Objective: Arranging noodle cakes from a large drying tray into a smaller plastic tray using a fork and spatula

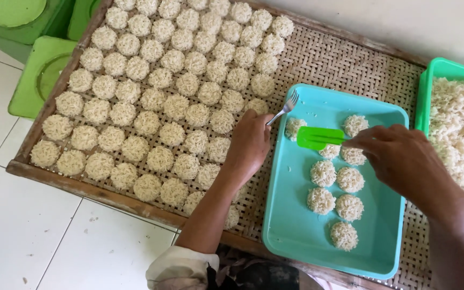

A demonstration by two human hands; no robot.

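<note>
My left hand point(249, 146) grips a metal fork point(285, 106), its tines pointing up over the far left corner of a turquoise tray point(291, 225). My right hand point(404, 156) holds a green plastic spatula point(318, 137), its blade lying flat above the tray beside a round rice cake point(294, 128). Several more round rice cakes point(335, 189) sit in the tray. The left hand rests over the woven bamboo tray point(345, 64), next to rows of many round rice cakes point(151, 96).
A green tub point(424, 96) at the right holds loose cooked rice point(460, 129). Green plastic stools point(38, 75) stand at the upper left on a white tiled floor point(33, 236). The bamboo tray has a wooden frame.
</note>
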